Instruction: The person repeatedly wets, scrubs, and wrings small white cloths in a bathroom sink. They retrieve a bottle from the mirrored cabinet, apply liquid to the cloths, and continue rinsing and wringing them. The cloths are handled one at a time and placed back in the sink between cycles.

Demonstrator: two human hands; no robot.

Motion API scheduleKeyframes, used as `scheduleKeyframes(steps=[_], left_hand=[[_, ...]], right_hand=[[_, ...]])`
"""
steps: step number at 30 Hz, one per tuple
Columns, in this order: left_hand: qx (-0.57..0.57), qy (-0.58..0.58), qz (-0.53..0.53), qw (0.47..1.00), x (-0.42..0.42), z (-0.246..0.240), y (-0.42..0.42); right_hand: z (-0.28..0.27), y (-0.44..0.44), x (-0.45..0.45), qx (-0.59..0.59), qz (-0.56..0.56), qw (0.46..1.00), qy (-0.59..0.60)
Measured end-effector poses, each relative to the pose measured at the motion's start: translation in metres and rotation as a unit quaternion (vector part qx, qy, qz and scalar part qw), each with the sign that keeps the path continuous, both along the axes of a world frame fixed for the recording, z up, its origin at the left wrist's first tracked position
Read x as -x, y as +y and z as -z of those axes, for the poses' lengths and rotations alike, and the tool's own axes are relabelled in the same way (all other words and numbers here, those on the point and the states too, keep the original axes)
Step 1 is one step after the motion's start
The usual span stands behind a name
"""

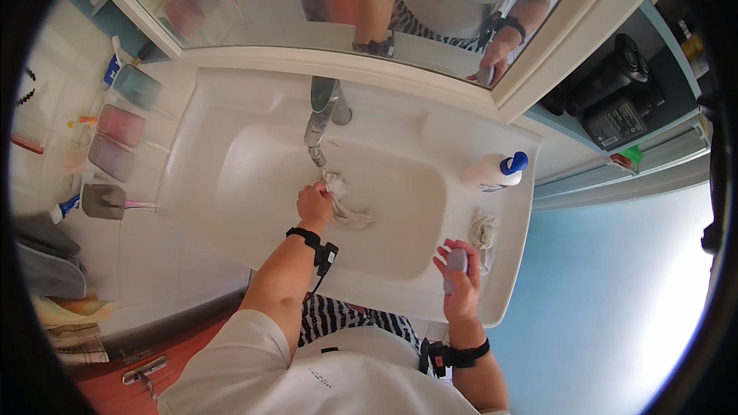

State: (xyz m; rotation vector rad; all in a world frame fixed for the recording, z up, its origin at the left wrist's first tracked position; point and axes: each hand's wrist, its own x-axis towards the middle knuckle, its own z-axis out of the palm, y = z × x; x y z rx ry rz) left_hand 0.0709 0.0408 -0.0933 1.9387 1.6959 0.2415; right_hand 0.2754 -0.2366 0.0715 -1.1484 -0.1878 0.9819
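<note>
Under the spout of the chrome faucet (pixel 321 127), my left hand (pixel 315 205) grips a wet whitish cloth (pixel 340 199). The cloth's lower end trails onto the floor of the white washbasin (pixel 398 184). Over the basin's right front rim, my right hand (pixel 464 276) holds a greyish-purple bar of soap (pixel 456 268) between thumb and fingers. Just beyond that hand, a second crumpled whitish cloth (pixel 483 230) lies on the basin's right ledge, partly hidden by my fingers.
A pump bottle with a blue top (pixel 500 171) stands on the right ledge. Coloured cups (pixel 121 125) with toothbrushes line the left wall. A mirror (pixel 323 6) rises behind the faucet. An electric shaver (pixel 620 72) sits on the right shelf. A red door (pixel 121 386) is at lower left.
</note>
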Motion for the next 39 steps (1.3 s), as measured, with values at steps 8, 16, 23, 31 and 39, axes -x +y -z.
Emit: scheduleKeyframes(steps=[8,16,23,31,39], left_hand=[[0.200,-0.630,-0.155,0.734,0.005,-0.061,-0.016],[0.500,-0.660,-0.232,0.511,-0.041,-0.119,-0.087],[0.506,-0.733,-0.164,0.424,-0.052,-0.148,-0.090],[0.423,-0.703,-0.114,0.560,-0.075,-0.160,-0.129],[0.383,-0.760,-0.067,0.521,-0.074,-0.141,-0.127]], right_hand=[[0.002,0.026,0.017,0.022,-0.063,0.995,0.072],[0.013,0.087,0.053,-0.007,-0.058,0.992,-0.110],[0.017,0.101,0.051,-0.007,0.083,0.989,0.123],[0.004,0.103,0.056,-0.001,0.093,0.995,-0.041],[-0.011,0.111,0.063,0.033,-0.069,0.817,-0.572]])
